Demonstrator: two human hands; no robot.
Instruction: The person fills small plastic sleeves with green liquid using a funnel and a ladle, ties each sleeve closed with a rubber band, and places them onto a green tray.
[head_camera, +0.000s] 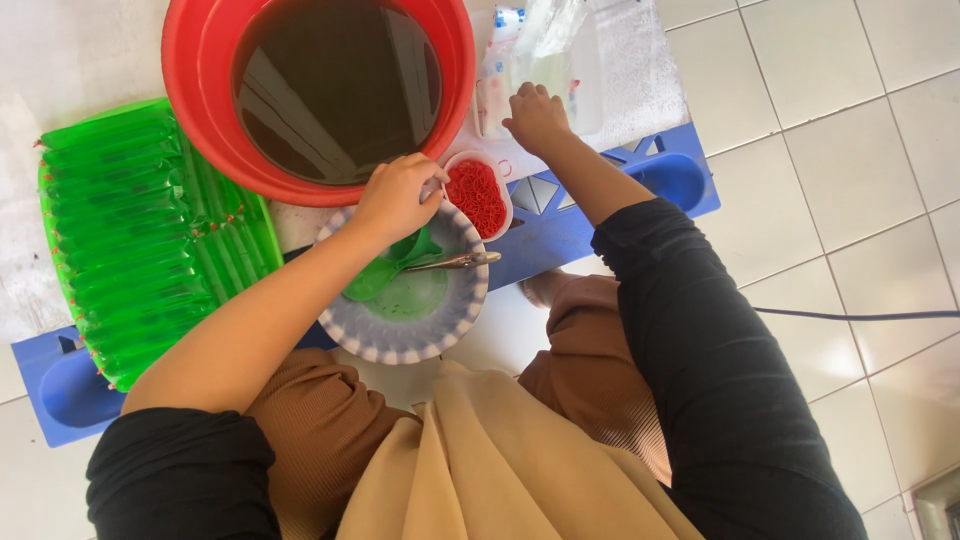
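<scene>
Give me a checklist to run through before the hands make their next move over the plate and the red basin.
1. Left hand over the plate rim, clear of the liquid: ok.
2. Right hand resting on the clear plastic bags: ok; whether it grips one, cannot tell.
3. Red basin upright, dark liquid below the rim: ok.
4. Green funnel lying in the plate beside the metal tool: ok.
5. Small bowl of red rubber bands close to both hands: ok.
6. Filled green packs stacked in the green tray, apart from the basin: ok.
</scene>
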